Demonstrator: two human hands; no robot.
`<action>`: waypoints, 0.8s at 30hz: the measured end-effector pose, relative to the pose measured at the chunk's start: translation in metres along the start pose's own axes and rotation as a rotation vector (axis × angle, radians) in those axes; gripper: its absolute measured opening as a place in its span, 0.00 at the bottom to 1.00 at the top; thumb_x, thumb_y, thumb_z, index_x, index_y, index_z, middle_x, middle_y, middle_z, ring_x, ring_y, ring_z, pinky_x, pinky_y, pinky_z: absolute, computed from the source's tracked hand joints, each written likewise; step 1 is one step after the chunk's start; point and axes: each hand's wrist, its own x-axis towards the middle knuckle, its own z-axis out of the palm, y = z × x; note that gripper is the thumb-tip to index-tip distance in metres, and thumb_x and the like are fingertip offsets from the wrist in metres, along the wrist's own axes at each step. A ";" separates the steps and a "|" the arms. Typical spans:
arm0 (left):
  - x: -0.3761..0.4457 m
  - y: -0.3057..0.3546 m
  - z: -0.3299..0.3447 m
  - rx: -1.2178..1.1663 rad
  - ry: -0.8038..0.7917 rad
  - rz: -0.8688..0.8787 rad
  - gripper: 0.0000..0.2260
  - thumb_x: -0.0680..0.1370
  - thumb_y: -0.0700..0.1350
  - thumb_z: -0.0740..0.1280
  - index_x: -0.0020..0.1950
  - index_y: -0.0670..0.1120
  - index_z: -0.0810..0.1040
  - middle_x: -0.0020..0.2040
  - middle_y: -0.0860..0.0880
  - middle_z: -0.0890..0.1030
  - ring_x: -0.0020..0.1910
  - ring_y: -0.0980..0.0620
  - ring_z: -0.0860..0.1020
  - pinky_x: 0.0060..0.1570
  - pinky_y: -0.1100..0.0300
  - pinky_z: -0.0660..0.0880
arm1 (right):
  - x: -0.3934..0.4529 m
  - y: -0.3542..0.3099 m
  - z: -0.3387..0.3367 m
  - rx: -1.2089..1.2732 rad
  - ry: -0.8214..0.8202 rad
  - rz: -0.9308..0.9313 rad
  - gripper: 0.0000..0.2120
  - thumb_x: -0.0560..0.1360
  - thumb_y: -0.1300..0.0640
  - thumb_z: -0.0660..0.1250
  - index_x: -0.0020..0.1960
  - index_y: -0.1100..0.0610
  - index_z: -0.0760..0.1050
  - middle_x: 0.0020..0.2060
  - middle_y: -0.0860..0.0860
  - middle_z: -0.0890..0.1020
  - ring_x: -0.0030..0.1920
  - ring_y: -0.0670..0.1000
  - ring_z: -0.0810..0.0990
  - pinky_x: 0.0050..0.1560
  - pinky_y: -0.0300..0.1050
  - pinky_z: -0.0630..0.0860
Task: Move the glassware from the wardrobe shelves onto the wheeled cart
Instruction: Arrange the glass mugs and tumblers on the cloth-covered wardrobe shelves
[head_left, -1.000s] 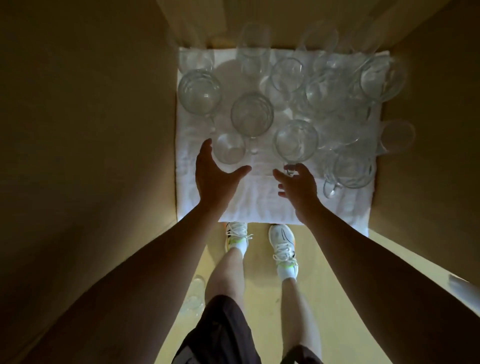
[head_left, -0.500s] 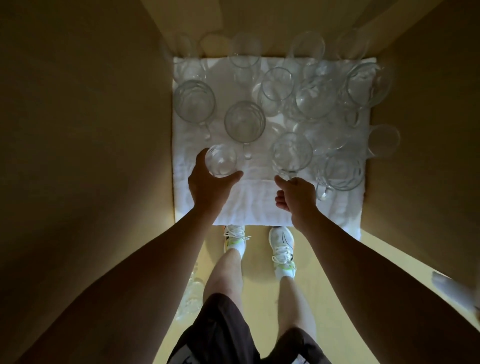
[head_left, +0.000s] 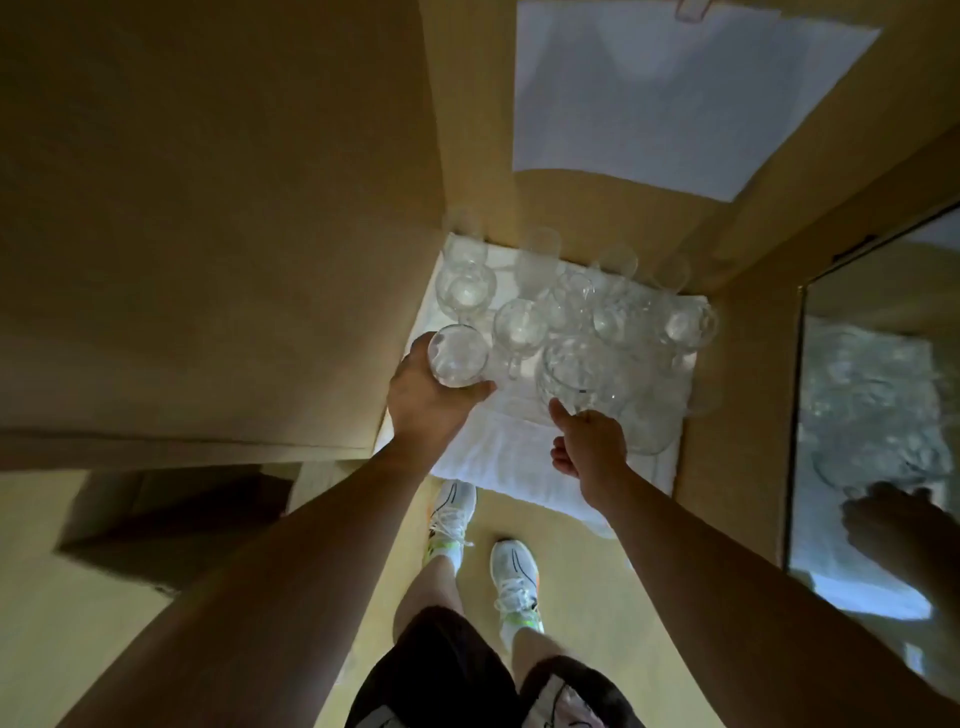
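Left hand (head_left: 429, 402) grips a tumbler (head_left: 458, 355); right hand (head_left: 589, 451) seemingly pinches a mug (head_left: 576, 375); no writing legible.

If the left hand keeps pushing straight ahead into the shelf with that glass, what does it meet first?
Probably the stemmed glass standing just behind the held glass that the left hand grips; depth is hard to judge, so the gap between them is unclear.

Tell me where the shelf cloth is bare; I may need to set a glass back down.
Bare: the white cloth's front strip, between both wrists and the shelf edge. Crowded: glasses fill the cloth's back and right.
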 end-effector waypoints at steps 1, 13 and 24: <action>-0.007 0.009 -0.009 -0.004 0.007 0.007 0.37 0.60 0.55 0.84 0.65 0.53 0.75 0.57 0.53 0.82 0.56 0.49 0.80 0.56 0.57 0.75 | -0.010 -0.008 -0.001 -0.011 -0.016 -0.031 0.21 0.74 0.47 0.76 0.34 0.57 0.70 0.21 0.50 0.73 0.24 0.51 0.72 0.31 0.45 0.75; -0.078 0.130 -0.137 -0.141 0.127 0.182 0.33 0.61 0.53 0.84 0.63 0.51 0.77 0.51 0.57 0.81 0.51 0.53 0.79 0.44 0.65 0.73 | -0.158 -0.107 -0.029 -0.072 -0.036 -0.350 0.21 0.76 0.43 0.73 0.38 0.60 0.74 0.32 0.58 0.80 0.30 0.55 0.79 0.39 0.51 0.83; -0.159 0.213 -0.252 -0.110 0.256 0.470 0.31 0.60 0.63 0.81 0.59 0.54 0.76 0.53 0.53 0.84 0.54 0.47 0.81 0.49 0.58 0.73 | -0.320 -0.153 -0.063 -0.008 0.040 -0.728 0.23 0.73 0.36 0.72 0.40 0.58 0.79 0.24 0.53 0.79 0.27 0.55 0.78 0.36 0.54 0.80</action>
